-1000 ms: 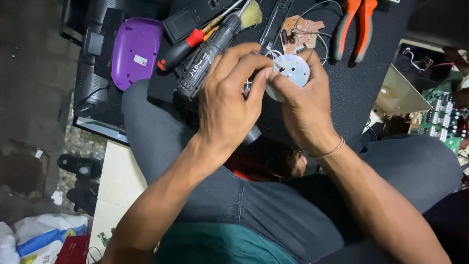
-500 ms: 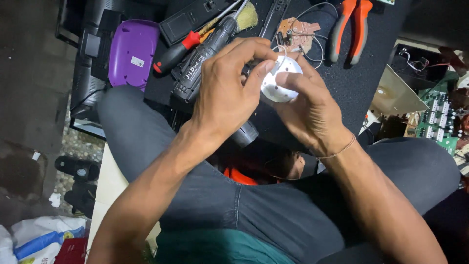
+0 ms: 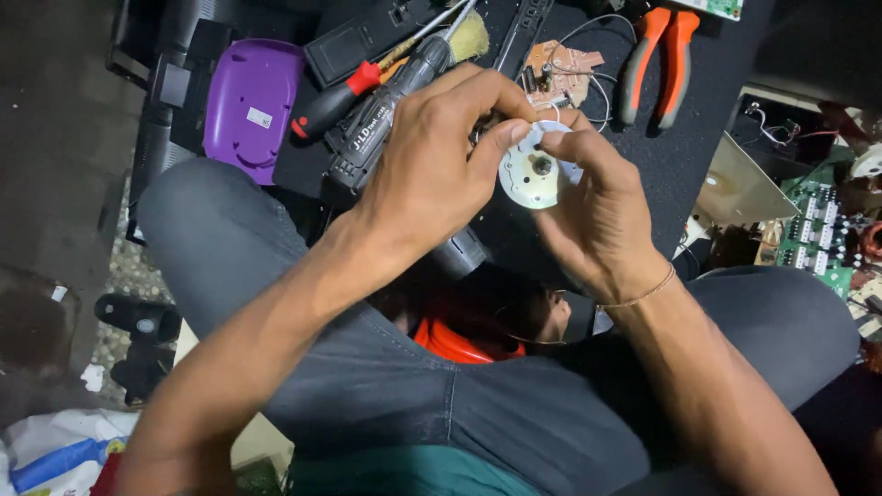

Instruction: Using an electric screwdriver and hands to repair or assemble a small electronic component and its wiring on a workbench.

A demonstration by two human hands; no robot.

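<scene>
A small round white motor [image 3: 535, 173] with a centre shaft is held up between both hands above my lap. My left hand [image 3: 441, 156] grips its left edge with thumb and fingertips. My right hand [image 3: 597, 216] holds its right side, the thumb and forefinger pinching near the top rim. Thin wires run from behind the motor toward a small brown circuit board [image 3: 556, 78] lying on the black mat [image 3: 671, 156] beyond.
On the mat lie orange-handled pliers [image 3: 654, 60], a red-and-black screwdriver [image 3: 335, 99], a grey electric screwdriver [image 3: 381, 119], a brush [image 3: 464, 37] and a purple case [image 3: 250, 101]. Green circuit boards [image 3: 818, 234] sit at right. My crossed legs [image 3: 395, 367] fill the foreground.
Both hands have turned the motor slightly and shifted their fingers on it; the view has drifted a little.
</scene>
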